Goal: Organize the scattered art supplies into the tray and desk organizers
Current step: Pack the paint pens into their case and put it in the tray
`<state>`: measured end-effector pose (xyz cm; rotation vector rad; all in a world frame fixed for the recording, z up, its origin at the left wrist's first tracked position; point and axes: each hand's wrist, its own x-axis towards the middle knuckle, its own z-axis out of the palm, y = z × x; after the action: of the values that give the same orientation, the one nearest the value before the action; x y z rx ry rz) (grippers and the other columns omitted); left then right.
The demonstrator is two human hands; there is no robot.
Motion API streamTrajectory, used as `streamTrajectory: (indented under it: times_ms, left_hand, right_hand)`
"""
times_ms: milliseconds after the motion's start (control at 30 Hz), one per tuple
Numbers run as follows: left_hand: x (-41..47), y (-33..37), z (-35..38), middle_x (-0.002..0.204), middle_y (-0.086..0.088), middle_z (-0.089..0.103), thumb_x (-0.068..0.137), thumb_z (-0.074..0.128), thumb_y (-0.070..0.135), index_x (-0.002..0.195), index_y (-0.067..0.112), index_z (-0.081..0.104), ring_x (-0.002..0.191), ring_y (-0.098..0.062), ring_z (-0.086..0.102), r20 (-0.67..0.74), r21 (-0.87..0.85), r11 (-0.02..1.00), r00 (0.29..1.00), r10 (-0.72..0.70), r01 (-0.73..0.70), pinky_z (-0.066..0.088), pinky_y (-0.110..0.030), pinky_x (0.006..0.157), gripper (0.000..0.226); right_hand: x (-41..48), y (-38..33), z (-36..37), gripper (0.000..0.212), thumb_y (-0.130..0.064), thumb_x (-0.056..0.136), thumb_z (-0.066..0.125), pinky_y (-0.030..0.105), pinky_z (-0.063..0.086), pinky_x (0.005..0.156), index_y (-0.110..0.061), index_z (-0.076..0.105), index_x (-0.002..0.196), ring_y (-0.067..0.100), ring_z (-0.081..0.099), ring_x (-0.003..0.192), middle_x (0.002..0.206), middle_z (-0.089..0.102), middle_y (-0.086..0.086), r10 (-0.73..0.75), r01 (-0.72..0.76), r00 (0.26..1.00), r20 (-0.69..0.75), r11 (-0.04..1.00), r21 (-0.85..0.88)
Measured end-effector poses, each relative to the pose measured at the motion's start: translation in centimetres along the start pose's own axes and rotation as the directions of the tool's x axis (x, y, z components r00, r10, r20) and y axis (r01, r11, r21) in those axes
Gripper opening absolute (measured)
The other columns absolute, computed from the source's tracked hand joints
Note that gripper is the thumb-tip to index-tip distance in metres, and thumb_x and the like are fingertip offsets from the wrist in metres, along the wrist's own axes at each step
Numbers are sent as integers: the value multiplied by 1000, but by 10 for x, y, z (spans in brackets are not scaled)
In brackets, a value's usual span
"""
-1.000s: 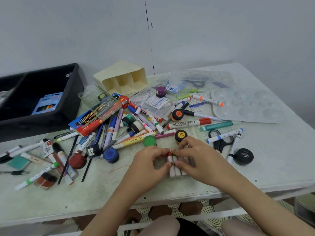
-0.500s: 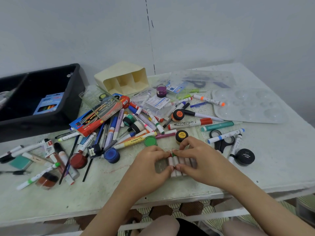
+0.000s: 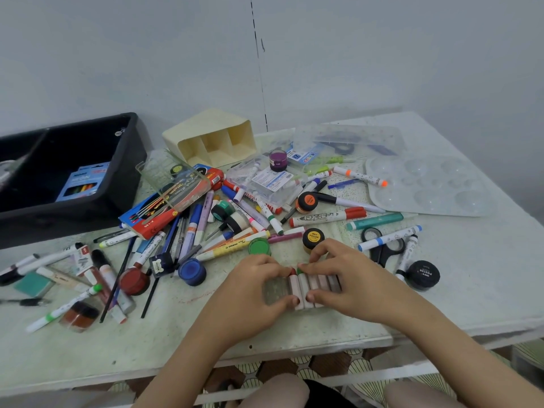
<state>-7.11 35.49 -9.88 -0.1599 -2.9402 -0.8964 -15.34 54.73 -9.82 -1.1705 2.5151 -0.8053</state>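
Note:
A row of short white markers (image 3: 313,288) lies side by side in a clear plastic sleeve near the table's front edge. My left hand (image 3: 253,293) pinches the sleeve's left end, thumb under and fingers over the red-capped marker. My right hand (image 3: 350,285) grips the row from the right, with fingertips at the green cap and thumb on the marker bottoms. Behind my hands spreads a heap of markers, pens and paint pots (image 3: 235,213). A black tray (image 3: 129,160) sits at the back left. A cream three-slot organizer (image 3: 188,136) lies tipped on its side beyond the heap.
Black scissors (image 3: 382,245) and a black paint pot (image 3: 424,273) lie right of my right hand. A clear paint palette (image 3: 429,187) and clear case (image 3: 347,139) sit at the back right. More markers (image 3: 64,307) scatter at the front left. The wall stands close behind.
Both hands stay on the marker row. My fingers have shifted slightly along it, and the row sits a little more squared up between the hands.

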Motion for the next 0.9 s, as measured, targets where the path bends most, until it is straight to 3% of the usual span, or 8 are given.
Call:
streamTrajectory:
  times_ms: [133,233,333,467,533,633,800,900]
  left_hand:
    - [6,5,-9,88,20,66,83,66,37,99,29,72,84,4,56,-29,-28,999,999,26,-27,46,-13,70,19]
    - [18,6,-19,79,28,61,83,61,33,95,29,71,80,7,58,-85,-62,998,996,1,-7,47,-11,66,16]
    - [42,2,-29,79,26,58,84,66,21,96,24,72,77,7,57,-200,-19,1000,980,-7,3,41,-9,66,14]
    - [83,-6,-36,96,7,62,86,64,15,102,17,70,95,-8,54,-254,92,996,967,24,0,42,-24,83,18]
    - [104,-10,-36,109,0,59,85,64,16,106,16,69,107,-15,49,-248,148,989,968,42,-6,35,-25,90,21]
    - [130,-10,-34,112,-6,57,83,67,17,105,13,69,109,-23,47,-256,238,971,962,91,-28,30,-27,90,23]
    - [156,-8,-30,115,-5,53,78,68,17,98,14,60,109,-23,44,-192,307,949,973,128,-64,28,-27,89,21]
    - [163,-10,-29,120,-5,51,76,65,10,97,14,58,114,-23,42,-152,322,944,981,122,-68,30,-29,92,22]
  right_hand:
    - [6,-1,-15,32,-38,83,67,14,44,72,-31,67,115,-1,55,83,105,57,-15,-12,12,1000,-1,998,62]
    - [17,2,-37,20,-32,83,68,9,42,65,-32,72,102,-5,57,76,88,63,-19,30,-9,994,-106,981,194]
    - [40,14,-60,12,-24,84,68,7,37,60,-29,74,93,-7,54,67,70,59,-24,66,-31,969,-238,988,150]
    - [84,40,-81,14,-26,88,61,23,39,71,-24,74,93,-6,48,68,79,54,-22,141,-151,942,-303,988,-11]
    - [105,51,-80,18,-29,90,58,27,43,77,-21,73,95,5,55,80,90,64,-10,204,-229,927,-314,973,-43]
    - [126,60,-68,25,-35,89,59,27,40,67,-14,74,89,20,59,85,83,63,1,294,-332,896,-333,941,-62]
    - [139,61,-56,34,-46,81,64,29,37,62,-12,60,76,20,54,80,82,58,3,354,-414,865,-357,904,-108]
    - [142,60,-57,33,-42,80,67,30,42,63,-9,63,78,21,57,80,81,63,5,396,-436,862,-316,897,-67]
